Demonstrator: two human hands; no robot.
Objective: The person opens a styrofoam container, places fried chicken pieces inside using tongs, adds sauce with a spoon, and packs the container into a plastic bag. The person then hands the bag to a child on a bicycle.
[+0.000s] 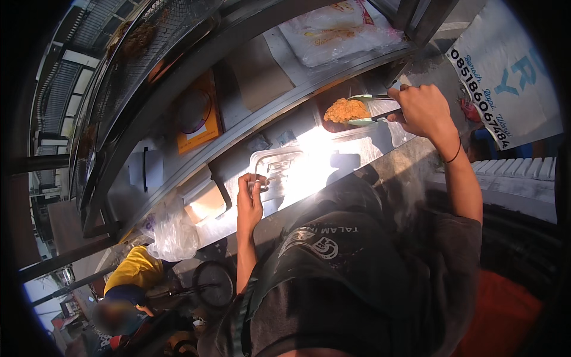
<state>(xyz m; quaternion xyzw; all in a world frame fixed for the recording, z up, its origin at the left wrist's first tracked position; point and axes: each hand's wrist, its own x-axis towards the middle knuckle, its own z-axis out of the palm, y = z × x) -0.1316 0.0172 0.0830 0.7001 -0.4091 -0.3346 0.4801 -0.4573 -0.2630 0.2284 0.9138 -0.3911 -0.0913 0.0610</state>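
My right hand (pixel 421 109) grips tongs (pixel 383 117) with dark handles and pale green tips. Between the tips is a piece of crumbed fried food (pixel 345 110), which looks like fried chicken. It is over a rectangular pan (pixel 328 127) at the far end of the metal counter. The fingers and thumb of my left hand (pixel 250 201) are closed at the near left corner of a shallow rectangular tray (pixel 275 156). Strong sun glare washes out much of this tray, and what lies in it is unclear.
A pale rectangular container (pixel 205 203) and a clear plastic bag (pixel 174 234) are to the left. A ledge carries an orange box (pixel 200 125) and a plastic packet (pixel 334 38). Beyond is a wire rack (pixel 134 40) with brown pieces. A person in yellow (pixel 134 270) is near a bicycle wheel (pixel 214 284).
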